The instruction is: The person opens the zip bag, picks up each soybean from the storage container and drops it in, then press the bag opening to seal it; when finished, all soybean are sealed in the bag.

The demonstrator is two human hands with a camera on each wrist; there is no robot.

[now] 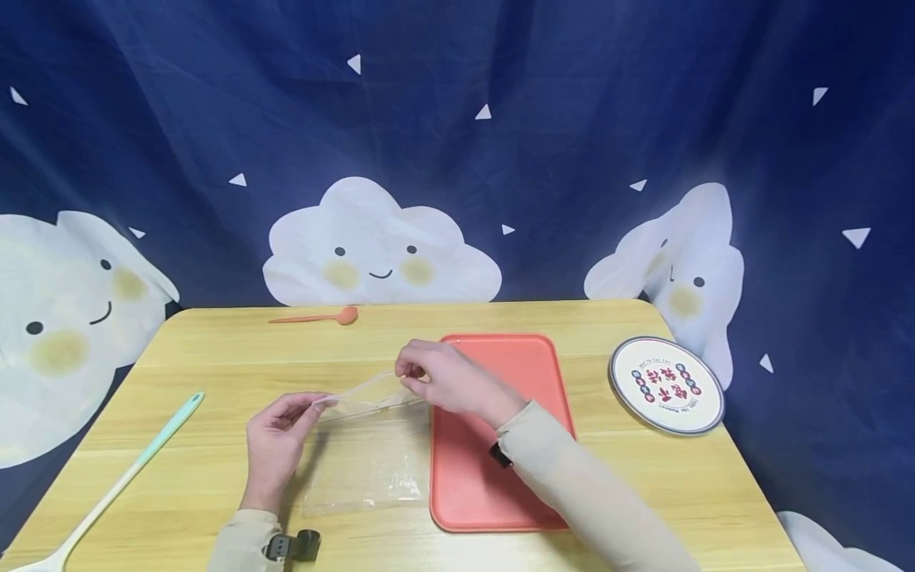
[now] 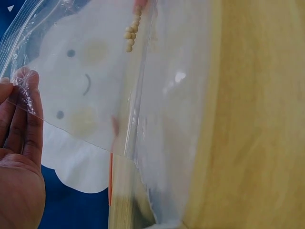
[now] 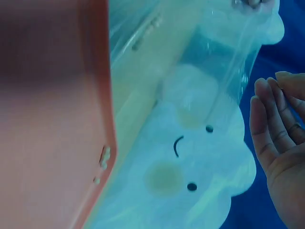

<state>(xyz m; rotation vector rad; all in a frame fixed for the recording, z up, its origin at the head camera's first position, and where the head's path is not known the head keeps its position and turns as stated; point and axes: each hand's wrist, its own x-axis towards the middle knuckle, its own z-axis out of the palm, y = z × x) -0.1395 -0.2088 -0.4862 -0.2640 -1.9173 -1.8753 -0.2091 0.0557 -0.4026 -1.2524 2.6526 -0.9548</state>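
Observation:
A clear plastic zip bag (image 1: 364, 465) lies flat towards the front, its mouth end lifted off the table. The left hand (image 1: 279, 437) pinches the left corner of that mouth; in the left wrist view its fingers (image 2: 32, 129) show against the clear film. At the other end, the right hand (image 1: 457, 385) reaches over the tray's left edge, thumb and index together at the raised upper lip. The right wrist view shows this pinch (image 3: 281, 83) without clear film between the fingertips. Beside the bag lies a coral tray (image 1: 486, 477), partly under the right forearm.
Small beige beans (image 3: 105, 156) sit in a corner of the tray. A coral spoon (image 1: 346, 316) lies at the back edge. On the left is a long-handled utensil with a mint grip (image 1: 170, 429). A printed round plate (image 1: 668, 385) stands at the right edge.

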